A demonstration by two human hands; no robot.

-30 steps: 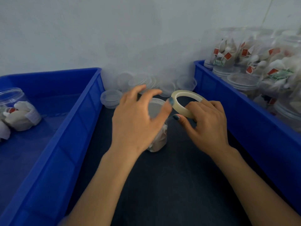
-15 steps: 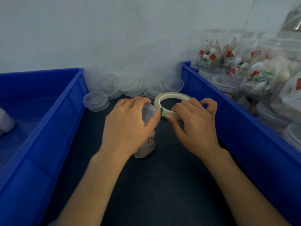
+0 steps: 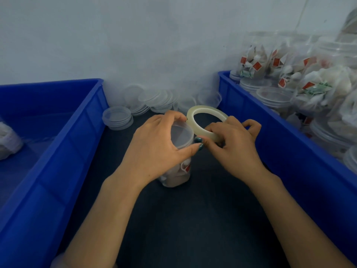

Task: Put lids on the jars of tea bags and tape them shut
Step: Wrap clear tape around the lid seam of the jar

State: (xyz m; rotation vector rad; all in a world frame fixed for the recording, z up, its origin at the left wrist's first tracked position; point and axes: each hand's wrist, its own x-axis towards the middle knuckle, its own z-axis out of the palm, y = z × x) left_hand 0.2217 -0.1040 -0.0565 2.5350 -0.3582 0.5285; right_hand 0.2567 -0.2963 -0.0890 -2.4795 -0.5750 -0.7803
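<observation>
left hand [image 3: 154,146] gripped lidded jar [image 3: 178,171] round its top; right hand [image 3: 233,146] pinched tape roll [image 3: 201,120] w/ curled fingers, just beside jar lid [image 3: 181,135].

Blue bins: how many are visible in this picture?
2. The left blue bin stands at the view's left edge; the right blue bin stands opposite, packed with jars of tea bags. Both are cut off by the frame.

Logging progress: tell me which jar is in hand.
The jar standing between the blue bins, its lid gripped by the left hand; the other jars sit inside the bins.
</observation>
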